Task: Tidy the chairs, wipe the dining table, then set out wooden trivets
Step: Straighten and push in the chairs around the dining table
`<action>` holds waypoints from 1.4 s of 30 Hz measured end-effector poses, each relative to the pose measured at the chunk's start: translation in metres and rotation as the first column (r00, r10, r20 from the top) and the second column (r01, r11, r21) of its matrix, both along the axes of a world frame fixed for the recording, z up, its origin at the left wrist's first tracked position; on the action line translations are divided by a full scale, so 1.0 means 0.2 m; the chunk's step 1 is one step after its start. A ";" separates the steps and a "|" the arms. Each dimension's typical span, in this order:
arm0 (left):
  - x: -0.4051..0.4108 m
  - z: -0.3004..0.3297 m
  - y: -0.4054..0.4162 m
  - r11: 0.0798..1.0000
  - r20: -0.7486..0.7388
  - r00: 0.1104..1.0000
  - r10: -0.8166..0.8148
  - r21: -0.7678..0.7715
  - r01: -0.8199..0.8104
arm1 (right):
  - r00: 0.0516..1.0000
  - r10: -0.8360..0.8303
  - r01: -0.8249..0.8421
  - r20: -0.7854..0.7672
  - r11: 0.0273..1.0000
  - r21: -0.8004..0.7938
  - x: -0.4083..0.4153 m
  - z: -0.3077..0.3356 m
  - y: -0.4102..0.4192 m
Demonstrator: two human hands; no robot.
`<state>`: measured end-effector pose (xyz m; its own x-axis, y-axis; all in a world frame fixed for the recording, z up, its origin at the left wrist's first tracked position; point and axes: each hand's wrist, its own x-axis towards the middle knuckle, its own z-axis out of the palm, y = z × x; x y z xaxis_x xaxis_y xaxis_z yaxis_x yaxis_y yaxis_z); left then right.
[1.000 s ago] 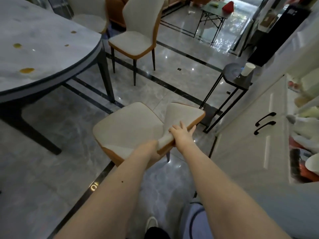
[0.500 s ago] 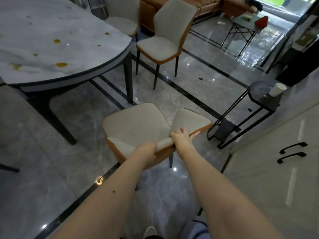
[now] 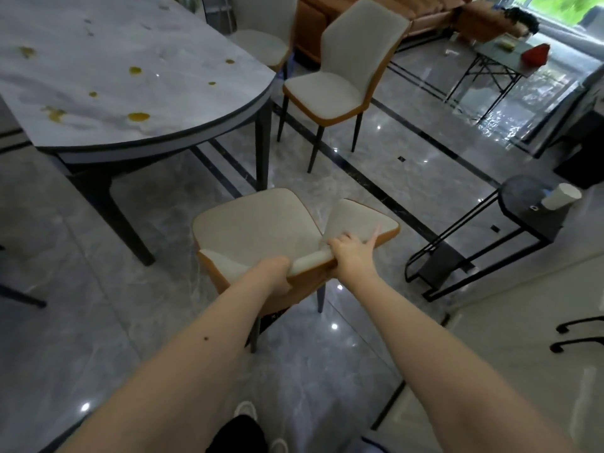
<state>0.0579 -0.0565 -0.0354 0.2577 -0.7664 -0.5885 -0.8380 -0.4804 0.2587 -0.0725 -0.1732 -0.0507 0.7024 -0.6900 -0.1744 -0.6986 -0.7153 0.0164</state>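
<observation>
A person stands behind a chair [image 3: 261, 223], both hands on the top of its backrest: left hand [image 3: 274, 273] at 11 o'clock, right hand [image 3: 353, 256] at 1 o'clock. The dining table [image 3: 108, 76] lies ahead at 10 o'clock, spills [image 3: 139, 117] on its top. A second chair [image 3: 340, 80] stands at 12 o'clock beyond the table's end. A side table [image 3: 519, 204] stands at 2 o'clock, bearing a cup [image 3: 560, 196].

A home's dining area: a marble-look dining worktop [image 3: 108, 76] spotted with stains, upholstered dining chairs [image 3: 340, 80] on glossy floor tiles [image 3: 408, 178], and an orange sofa [image 3: 376, 14] in the living space beyond
</observation>
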 end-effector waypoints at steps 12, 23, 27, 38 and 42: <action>0.07 0.00 -0.13 0.985 -0.114 0.993 -0.026 0.168 0.045 | 0.936 0.352 -0.352 0.026 0.936 0.007 -0.07 -0.07 -0.31; 0.10 -0.01 -0.43 0.972 -0.138 0.967 0.215 0.130 -0.198 | 0.881 0.472 -0.472 -0.035 0.881 0.000 0.15 -0.08 -0.77; 0.20 0.00 -0.49 0.964 -0.096 0.963 0.250 0.116 -0.239 | 0.867 0.496 -0.496 -0.049 0.868 0.020 0.30 -0.06 -0.84; 0.59 0.01 -0.48 0.909 -0.072 0.907 0.415 0.060 -0.411 | 0.825 0.565 -0.565 -0.021 0.825 0.005 0.77 -0.07 -0.87; 0.74 -0.01 -0.51 0.900 -0.052 0.899 0.435 0.026 -0.434 | 0.819 0.572 -0.573 -0.030 0.820 0.001 0.94 -0.09 -0.91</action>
<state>0.2058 -0.1581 -0.0366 0.5303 -0.5774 -0.6208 -0.5295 -0.7974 0.2893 0.1160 -0.3546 -0.0678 0.9664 -0.1665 -0.1956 -0.1625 -0.9860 0.0368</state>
